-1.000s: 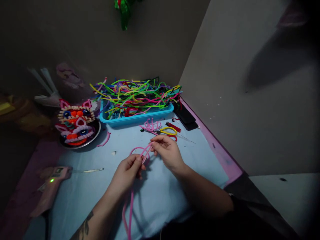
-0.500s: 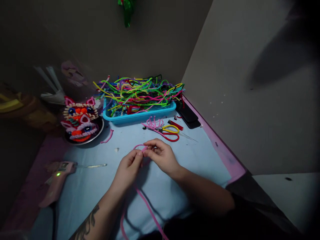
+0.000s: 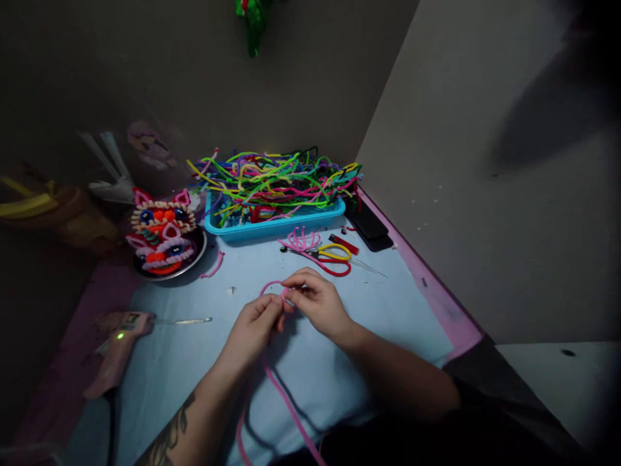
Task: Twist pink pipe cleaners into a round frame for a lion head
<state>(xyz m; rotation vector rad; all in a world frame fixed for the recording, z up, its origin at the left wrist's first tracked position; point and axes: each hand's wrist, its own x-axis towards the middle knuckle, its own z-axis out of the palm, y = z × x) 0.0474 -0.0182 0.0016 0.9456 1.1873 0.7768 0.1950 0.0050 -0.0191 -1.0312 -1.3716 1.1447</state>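
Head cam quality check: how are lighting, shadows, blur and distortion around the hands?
Head view: dim overall, with light pooling on the pale blue table cover and corners vignetting to black. The left hand and right hand are fairly sharp. They pinch the thin pink pipe cleaner, which throws a dark shadow on the cover. The left background is soft, and wide-angle stretch shows towards the edges.

No readable text, label or number shows anywhere (the dim light blurs any small print).

Pinched together — left hand (image 3: 252, 327), right hand (image 3: 317, 304).
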